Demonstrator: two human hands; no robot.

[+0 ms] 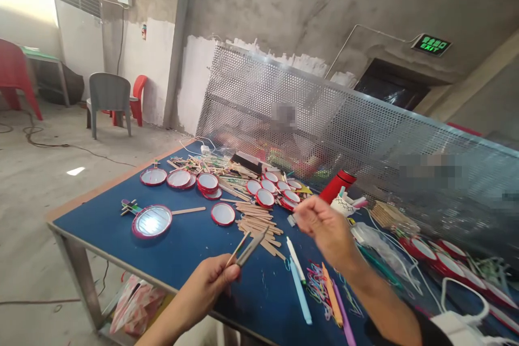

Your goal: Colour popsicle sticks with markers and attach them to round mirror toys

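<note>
My left hand (211, 281) is closed near the table's front edge, pinching craft sticks (248, 251) between thumb and fingers. They point away from me and look blurred. To the right, my right hand (324, 227) is raised over the table with its fingers curled together; whether something small is in them I cannot make out. Between the hands and beyond them lies a loose pile of wooden craft sticks (255, 219). Close to my right hand lie a white pen (295, 259), a light blue pen (300, 297), an orange pen (332, 296) and tangled coloured strings (318, 286).
Round red-rimmed discs (223, 214) lie across the blue table (182, 248); a larger one (152, 221) rests on sticks at left. A red bottle (336, 186) and patterned cup (344, 204) stand at right. A perforated metal screen (324, 113) borders the far side.
</note>
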